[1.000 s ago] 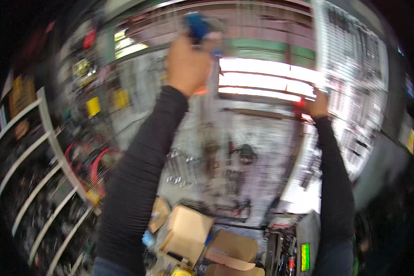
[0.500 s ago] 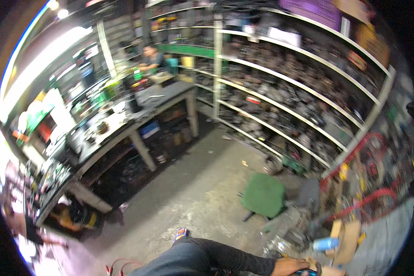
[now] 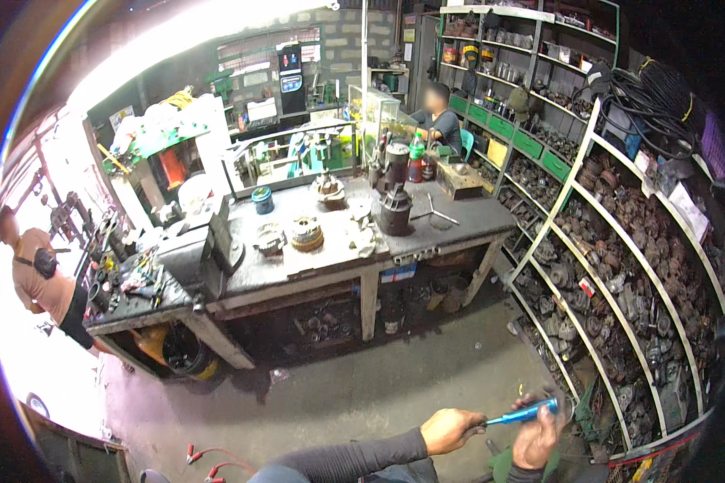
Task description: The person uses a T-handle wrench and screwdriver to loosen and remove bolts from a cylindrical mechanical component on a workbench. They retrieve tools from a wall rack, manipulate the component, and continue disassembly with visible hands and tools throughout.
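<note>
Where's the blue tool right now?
In the head view, the blue tool is at lower right, spanning from the left hand at its thin end to the right hand at its thick end.

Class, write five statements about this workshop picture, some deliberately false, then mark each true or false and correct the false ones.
1. The left hand grips the thin end of the blue tool. True.
2. The right hand is well away from that tool. False: it is at the tool's thicker end.
3. A bottle stands on the workbench. True.
4. The red clamps lie on the workbench. False: they lie on the floor.
5. Shelves crowded with metal parts stand on the right. True.
</note>
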`<state>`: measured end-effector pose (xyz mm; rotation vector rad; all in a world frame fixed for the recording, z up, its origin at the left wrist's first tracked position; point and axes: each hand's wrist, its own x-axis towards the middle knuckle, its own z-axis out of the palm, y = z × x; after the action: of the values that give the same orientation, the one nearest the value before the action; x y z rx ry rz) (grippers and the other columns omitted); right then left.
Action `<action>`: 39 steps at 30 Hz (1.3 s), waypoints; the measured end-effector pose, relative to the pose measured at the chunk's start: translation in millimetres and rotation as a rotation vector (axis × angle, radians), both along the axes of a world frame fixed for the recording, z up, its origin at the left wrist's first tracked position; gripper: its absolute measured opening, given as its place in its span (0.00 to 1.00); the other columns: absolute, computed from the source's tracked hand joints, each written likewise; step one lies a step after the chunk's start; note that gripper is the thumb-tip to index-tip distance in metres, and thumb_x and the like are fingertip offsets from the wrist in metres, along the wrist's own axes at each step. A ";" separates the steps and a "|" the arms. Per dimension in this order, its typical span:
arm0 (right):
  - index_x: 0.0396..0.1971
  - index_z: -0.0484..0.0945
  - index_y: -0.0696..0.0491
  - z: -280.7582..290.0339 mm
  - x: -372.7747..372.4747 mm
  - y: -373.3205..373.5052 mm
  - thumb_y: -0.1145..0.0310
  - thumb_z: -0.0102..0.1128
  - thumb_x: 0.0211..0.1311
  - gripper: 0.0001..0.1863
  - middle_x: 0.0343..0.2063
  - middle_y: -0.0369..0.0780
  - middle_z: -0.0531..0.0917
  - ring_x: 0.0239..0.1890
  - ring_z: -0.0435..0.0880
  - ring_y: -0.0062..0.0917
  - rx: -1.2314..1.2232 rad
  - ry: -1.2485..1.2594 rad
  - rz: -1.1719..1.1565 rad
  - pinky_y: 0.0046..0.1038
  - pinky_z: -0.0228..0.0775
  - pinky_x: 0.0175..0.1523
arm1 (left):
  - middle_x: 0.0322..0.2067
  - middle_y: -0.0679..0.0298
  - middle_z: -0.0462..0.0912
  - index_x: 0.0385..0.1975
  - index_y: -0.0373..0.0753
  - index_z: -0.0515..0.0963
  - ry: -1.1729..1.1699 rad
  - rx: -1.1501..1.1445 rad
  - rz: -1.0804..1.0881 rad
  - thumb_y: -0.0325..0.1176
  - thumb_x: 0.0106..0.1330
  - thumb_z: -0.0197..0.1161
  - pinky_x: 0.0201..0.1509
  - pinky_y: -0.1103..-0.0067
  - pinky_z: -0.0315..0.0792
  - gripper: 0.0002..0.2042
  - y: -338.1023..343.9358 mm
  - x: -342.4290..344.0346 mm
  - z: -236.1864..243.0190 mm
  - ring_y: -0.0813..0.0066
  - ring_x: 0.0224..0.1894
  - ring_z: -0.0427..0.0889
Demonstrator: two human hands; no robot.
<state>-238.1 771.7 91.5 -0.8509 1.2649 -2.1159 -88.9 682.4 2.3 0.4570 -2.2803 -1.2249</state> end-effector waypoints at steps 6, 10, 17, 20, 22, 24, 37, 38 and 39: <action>0.31 0.68 0.51 7.6 -21.8 -219.1 0.47 0.57 0.73 0.22 0.17 0.34 0.68 0.16 0.66 0.19 -0.186 -0.217 0.380 0.25 0.63 0.23 | 0.40 0.53 0.88 0.51 0.39 0.83 0.131 -0.074 0.306 0.36 0.67 0.70 0.45 0.67 0.82 0.15 -158.5 -8.0 4.2 0.52 0.41 0.88; 0.26 0.67 0.51 51.2 -44.7 -377.0 0.48 0.52 0.76 0.23 0.13 0.33 0.65 0.12 0.60 0.16 -0.239 -0.192 0.541 0.23 0.57 0.19 | 0.55 0.54 0.83 0.64 0.41 0.74 0.068 -0.139 0.329 0.32 0.61 0.72 0.60 0.65 0.76 0.28 -291.4 -15.4 40.7 0.53 0.55 0.83; 0.23 0.68 0.51 163.3 -36.4 -612.5 0.50 0.51 0.77 0.24 0.09 0.33 0.63 0.09 0.61 0.18 -0.267 0.075 0.732 0.23 0.58 0.17 | 0.67 0.43 0.71 0.73 0.42 0.65 -0.026 -0.441 0.536 0.33 0.58 0.73 0.75 0.57 0.59 0.40 -492.4 -8.0 138.7 0.43 0.73 0.64; 0.23 0.70 0.53 189.2 -24.4 -683.3 0.52 0.54 0.75 0.23 0.10 0.33 0.64 0.09 0.62 0.18 -0.304 0.147 0.744 0.23 0.58 0.17 | 0.66 0.42 0.71 0.72 0.41 0.66 -0.078 -0.567 0.606 0.35 0.57 0.73 0.75 0.56 0.57 0.39 -572.8 -6.5 164.1 0.45 0.74 0.64; 0.23 0.71 0.53 192.9 -17.5 -722.3 0.54 0.55 0.74 0.22 0.10 0.33 0.66 0.09 0.62 0.18 -0.320 0.146 0.731 0.23 0.58 0.17 | 0.67 0.41 0.70 0.71 0.39 0.67 -0.091 -0.605 0.571 0.34 0.55 0.73 0.77 0.56 0.52 0.39 -621.9 -5.3 173.6 0.48 0.75 0.62; 0.23 0.72 0.53 191.6 -12.7 -758.3 0.55 0.57 0.74 0.21 0.10 0.34 0.68 0.09 0.63 0.17 -0.349 0.122 0.695 0.22 0.58 0.16 | 0.67 0.42 0.70 0.71 0.38 0.67 -0.110 -0.607 0.533 0.34 0.52 0.70 0.78 0.57 0.50 0.40 -657.0 -2.2 175.6 0.50 0.76 0.61; 0.24 0.72 0.52 166.4 -14.6 -837.0 0.53 0.59 0.73 0.21 0.10 0.31 0.65 0.09 0.61 0.16 -0.214 0.118 0.721 0.22 0.57 0.16 | 0.53 0.45 0.84 0.67 0.31 0.70 0.072 -0.278 0.398 0.28 0.50 0.67 0.66 0.67 0.74 0.37 -729.5 0.9 148.1 0.54 0.56 0.85; 0.24 0.72 0.52 166.8 -15.0 -836.8 0.53 0.59 0.73 0.21 0.10 0.31 0.64 0.09 0.61 0.16 -0.208 0.139 0.733 0.21 0.57 0.17 | 0.54 0.45 0.84 0.67 0.31 0.71 0.073 -0.276 0.404 0.28 0.50 0.68 0.66 0.67 0.73 0.37 -729.1 0.3 146.3 0.54 0.56 0.85; 0.24 0.72 0.52 166.9 -16.0 -837.3 0.52 0.58 0.73 0.21 0.09 0.31 0.64 0.09 0.61 0.15 -0.195 0.134 0.745 0.21 0.57 0.17 | 0.55 0.45 0.83 0.66 0.30 0.71 0.083 -0.294 0.411 0.28 0.50 0.68 0.67 0.67 0.73 0.37 -729.1 -0.2 145.3 0.54 0.57 0.84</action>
<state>-254.1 -65.6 258.3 -1.3174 0.6404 -1.5996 -89.1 -46.7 147.6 0.7044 -2.1103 -0.6821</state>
